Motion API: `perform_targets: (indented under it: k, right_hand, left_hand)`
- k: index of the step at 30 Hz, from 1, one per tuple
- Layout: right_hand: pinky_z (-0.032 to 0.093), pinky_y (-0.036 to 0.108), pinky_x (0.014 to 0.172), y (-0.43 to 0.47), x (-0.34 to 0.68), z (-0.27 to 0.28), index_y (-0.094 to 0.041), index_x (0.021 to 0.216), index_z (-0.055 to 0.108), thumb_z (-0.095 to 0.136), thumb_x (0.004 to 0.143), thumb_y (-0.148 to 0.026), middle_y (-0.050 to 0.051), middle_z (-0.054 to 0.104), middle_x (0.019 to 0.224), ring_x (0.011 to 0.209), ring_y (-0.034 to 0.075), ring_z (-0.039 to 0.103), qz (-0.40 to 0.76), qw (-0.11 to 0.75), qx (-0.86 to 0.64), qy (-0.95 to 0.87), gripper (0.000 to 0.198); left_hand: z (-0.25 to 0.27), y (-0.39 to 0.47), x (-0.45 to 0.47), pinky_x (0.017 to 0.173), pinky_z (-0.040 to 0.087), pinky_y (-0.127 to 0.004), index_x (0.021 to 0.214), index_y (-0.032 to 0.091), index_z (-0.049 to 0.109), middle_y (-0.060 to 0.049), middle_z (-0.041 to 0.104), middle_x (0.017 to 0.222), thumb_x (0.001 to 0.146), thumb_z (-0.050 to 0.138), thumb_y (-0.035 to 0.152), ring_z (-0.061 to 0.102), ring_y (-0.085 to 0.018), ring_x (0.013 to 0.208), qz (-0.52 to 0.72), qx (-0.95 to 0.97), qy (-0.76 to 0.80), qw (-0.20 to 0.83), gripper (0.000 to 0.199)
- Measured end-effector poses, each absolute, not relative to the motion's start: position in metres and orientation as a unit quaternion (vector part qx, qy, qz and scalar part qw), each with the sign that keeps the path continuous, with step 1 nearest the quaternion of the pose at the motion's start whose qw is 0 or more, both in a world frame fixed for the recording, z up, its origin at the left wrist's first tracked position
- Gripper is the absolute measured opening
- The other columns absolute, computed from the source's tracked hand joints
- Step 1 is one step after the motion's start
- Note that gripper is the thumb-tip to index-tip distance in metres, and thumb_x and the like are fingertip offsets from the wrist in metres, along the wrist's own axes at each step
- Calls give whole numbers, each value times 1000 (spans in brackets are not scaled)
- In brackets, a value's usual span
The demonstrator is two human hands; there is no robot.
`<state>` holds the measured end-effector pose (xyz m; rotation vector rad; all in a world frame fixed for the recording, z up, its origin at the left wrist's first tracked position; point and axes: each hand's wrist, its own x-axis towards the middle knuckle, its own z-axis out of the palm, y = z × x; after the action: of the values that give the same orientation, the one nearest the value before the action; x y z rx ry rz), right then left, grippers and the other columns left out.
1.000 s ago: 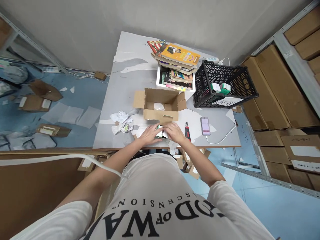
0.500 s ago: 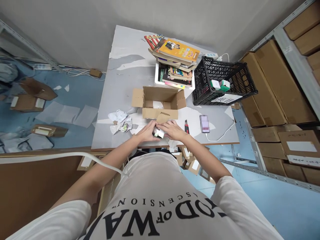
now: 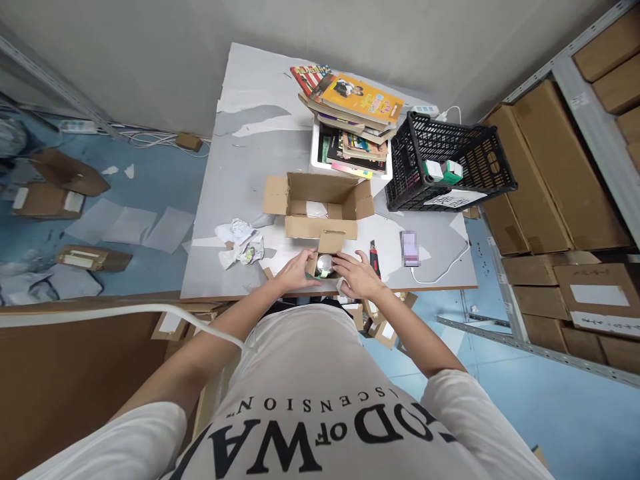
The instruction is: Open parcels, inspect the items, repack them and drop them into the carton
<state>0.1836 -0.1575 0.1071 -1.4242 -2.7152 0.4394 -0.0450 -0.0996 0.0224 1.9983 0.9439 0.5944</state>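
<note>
A small cardboard box [image 3: 331, 241] stands at the table's front edge with its flap up. Inside it a round, shiny, silver item [image 3: 325, 265] shows, with a bit of green at its lower side; its kind is unclear. My left hand [image 3: 297, 272] grips the box's left side, thumb near the front. On the right, my right hand [image 3: 359, 275] has its fingers spread, the tips touching the box's right edge beside the shiny item. Just behind is a larger open carton [image 3: 320, 229] with a white paper in it.
To the right lie a red-and-black box cutter [image 3: 375, 259] and a phone [image 3: 409, 249] on a cable. Crumpled paper [image 3: 241, 241] is at left. Behind stand a white bin [image 3: 314, 150] piled with books [image 3: 357, 100] and a black crate [image 3: 450, 160] holding small boxes.
The small box's flap has been lifted, and the shiny round item now shows inside. My right hand has drawn to the right and its fingers have spread; my left stays at the box.
</note>
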Motion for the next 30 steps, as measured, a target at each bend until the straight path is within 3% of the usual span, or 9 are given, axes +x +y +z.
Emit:
perform_targets:
  k: [5,9,15,19,24,27,30]
  right_hand:
    - [19,60,104,-155,141,116,-17,95,65,49,89,-29,17,68,107,114,32,50,104,28,-625,-773,21]
    - [12,66,105,-150,121,110,-18,92,63,59,84,-40,17,70,91,119,35,46,100,29,-679,-727,23]
    - [-2,72,105,-134,118,106,-15,99,62,73,69,-49,19,71,91,126,41,41,120,-30,-690,-713,47]
    - [-2,70,106,-128,115,111,-16,97,63,74,67,-43,18,71,86,118,40,47,122,-55,-690,-712,42]
    - [-5,69,106,-135,120,130,-20,96,59,69,68,-38,13,71,92,116,35,48,111,-1,-651,-751,35]
    - [-3,69,105,-138,131,152,-21,98,56,65,70,-38,11,69,95,114,34,48,99,40,-633,-766,34]
    - [12,64,107,-135,148,180,-22,99,53,61,71,-36,7,65,93,101,29,54,120,76,-599,-788,32]
  left_hand:
    - [15,-108,-37,87,51,-40,105,23,39,-12,58,120,59,78,37,61,-28,110,245,779,418,399,62]
    - [8,-113,-33,88,51,-42,106,23,35,-15,54,127,60,73,33,60,-29,113,262,771,428,393,60]
    - [0,-116,-25,86,51,-44,109,21,33,-19,51,128,57,75,35,60,-32,112,273,767,416,405,69]
    - [-3,-118,-21,77,53,-40,111,21,31,-15,56,117,59,73,31,65,-28,97,276,752,451,393,67]
    - [0,-125,-21,74,52,-39,113,20,29,-14,57,111,61,72,33,65,-29,95,257,743,489,378,69]
    - [4,-126,-17,74,51,-39,115,18,28,-16,56,113,63,72,36,65,-30,96,246,728,515,381,70]
    - [7,-127,-15,78,51,-40,117,19,28,-17,54,117,60,76,41,63,-31,101,255,724,514,383,78]
